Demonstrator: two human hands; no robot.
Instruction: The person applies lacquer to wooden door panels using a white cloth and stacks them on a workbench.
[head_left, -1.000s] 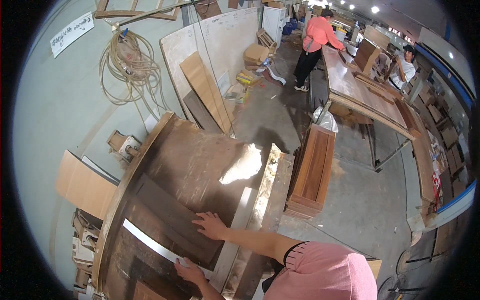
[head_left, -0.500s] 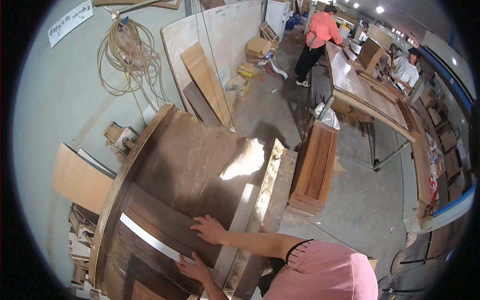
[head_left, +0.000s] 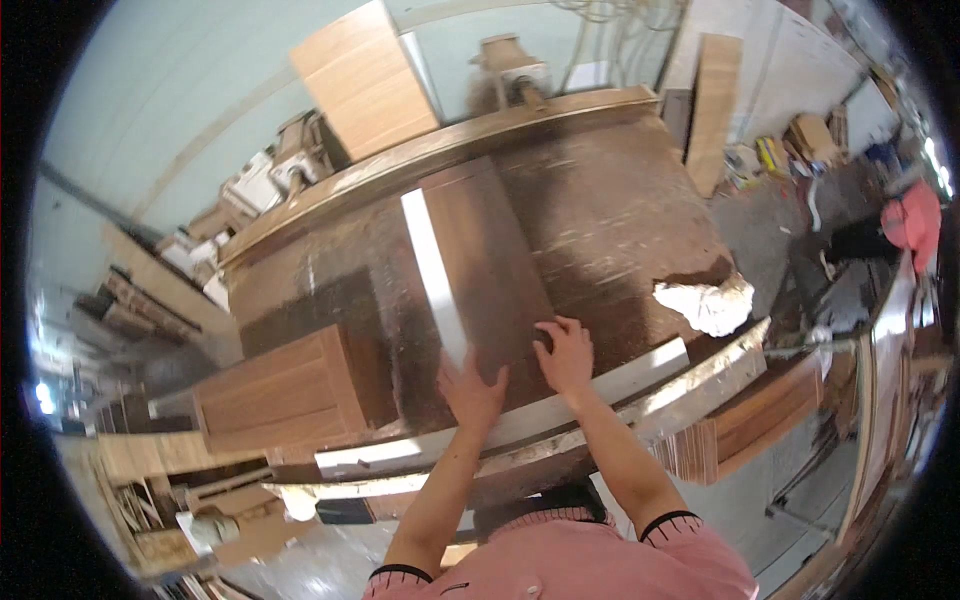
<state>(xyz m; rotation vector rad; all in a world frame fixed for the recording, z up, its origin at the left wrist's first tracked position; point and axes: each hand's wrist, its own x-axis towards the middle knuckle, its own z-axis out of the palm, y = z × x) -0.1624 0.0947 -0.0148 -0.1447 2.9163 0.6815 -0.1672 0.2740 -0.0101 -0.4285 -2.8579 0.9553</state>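
Observation:
A dark brown wooden board (head_left: 495,260) lies flat on the worn brown worktable (head_left: 600,220), its length running away from me. Along its left side runs a bright white strip (head_left: 430,262). My left hand (head_left: 472,392) lies at the near end of this strip, thumb spread from the fingers; its fingertips are slightly blurred. At the board's right edge, near its close end, my right hand (head_left: 567,360) touches down with fingers and thumb apart. Neither hand is wrapped around anything.
A framed wooden panel stack (head_left: 270,395) stands at the table's left, with a pale rail (head_left: 640,375) along the near edge. Crumpled white material (head_left: 705,303) lies at the right. Clamps (head_left: 515,75) and a light board (head_left: 365,80) line the far side. A co-worker in red (head_left: 910,225) is far right.
The view has swung left, so the table now lies across the picture. My right hand has moved from the board's surface to its right edge; my left stays by the white strip.

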